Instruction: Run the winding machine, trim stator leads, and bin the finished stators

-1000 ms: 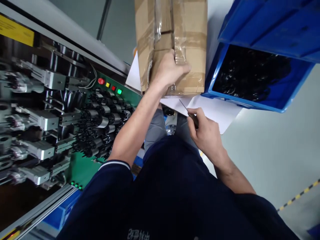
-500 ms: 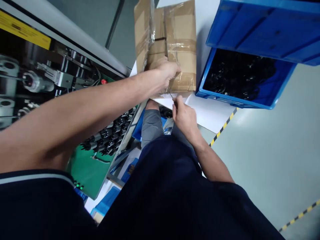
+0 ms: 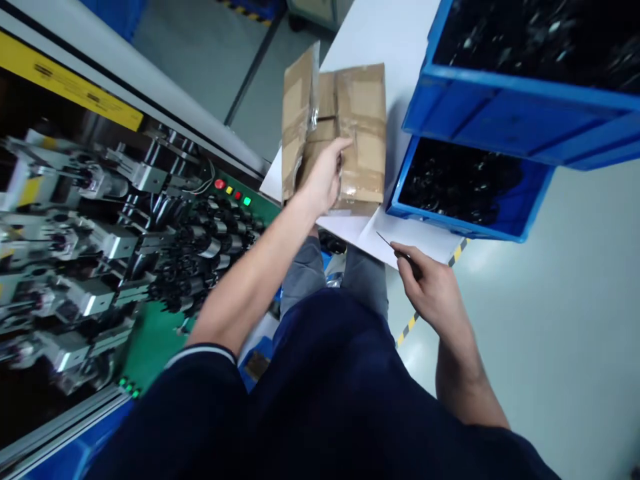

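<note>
A taped cardboard box [image 3: 363,120] lies on the white table [image 3: 380,40]. My left hand [image 3: 323,177] rests on the box's near end, fingers curled over its taped seam. My right hand [image 3: 430,287] is off the box, near the table's front edge, closed around a thin dark blade-like tool [image 3: 393,245] whose tip points up-left toward the box. Loose clear tape hangs along the box's left flap.
Two stacked blue bins [image 3: 500,113] with several black parts stand right of the box. A machine [image 3: 125,233] with metal cylinders and a green panel with coloured buttons [image 3: 233,193] fills the left. Yellow-black floor tape [image 3: 425,307] runs under the table edge.
My right hand with the tool has pulled back from the box's near edge, down and to the right. My left hand stays on the box. The view has tilted up.
</note>
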{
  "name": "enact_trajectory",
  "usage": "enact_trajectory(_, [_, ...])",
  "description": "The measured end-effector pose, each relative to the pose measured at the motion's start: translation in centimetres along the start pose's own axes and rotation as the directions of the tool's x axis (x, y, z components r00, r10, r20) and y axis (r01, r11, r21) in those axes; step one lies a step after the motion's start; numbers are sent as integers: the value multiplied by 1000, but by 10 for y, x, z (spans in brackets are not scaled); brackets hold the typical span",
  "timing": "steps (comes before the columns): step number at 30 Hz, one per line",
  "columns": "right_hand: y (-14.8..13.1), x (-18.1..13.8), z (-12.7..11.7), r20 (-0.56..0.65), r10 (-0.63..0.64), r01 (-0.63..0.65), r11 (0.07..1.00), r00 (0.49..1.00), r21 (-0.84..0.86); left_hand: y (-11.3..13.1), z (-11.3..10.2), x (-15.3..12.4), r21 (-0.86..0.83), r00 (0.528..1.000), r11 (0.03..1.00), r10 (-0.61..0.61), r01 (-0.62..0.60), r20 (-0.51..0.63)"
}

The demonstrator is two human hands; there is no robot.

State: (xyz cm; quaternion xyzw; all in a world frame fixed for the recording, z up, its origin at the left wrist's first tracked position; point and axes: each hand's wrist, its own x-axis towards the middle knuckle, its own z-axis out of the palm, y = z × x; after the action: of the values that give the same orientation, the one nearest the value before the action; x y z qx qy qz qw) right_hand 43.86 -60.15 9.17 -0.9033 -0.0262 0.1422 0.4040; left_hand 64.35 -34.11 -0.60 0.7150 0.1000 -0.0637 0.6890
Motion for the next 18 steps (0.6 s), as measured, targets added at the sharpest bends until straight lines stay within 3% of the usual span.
enact_trajectory(3, [-1,-9,-23,-63,49,-50,999,997,-14,5,-13,-21,-286,986,949,-92,130,142])
enact_trajectory(6, [-11,-6,-46,-133,13,-10,1000,991,24,6,-17,-29,-434,962,870,-138,232,236])
enact_trajectory(10, [-53,36,-72,-293,-66,106,987,954,123,8,-1,-18,-554,955,784,-170,281,244])
enact_trajectory(13, [-106,113,-80,-386,-204,255,963,900,85,13,12,-9,-629,955,720,-192,293,225])
enact_trajectory(16, [-160,229,-74,-381,-412,379,911,828,-163,17,18,-4,-693,951,652,-195,307,238])
enact_trajectory(18, [-185,316,-62,-283,-384,307,909,879,-282,20,19,-4,-734,952,606,-184,307,247])
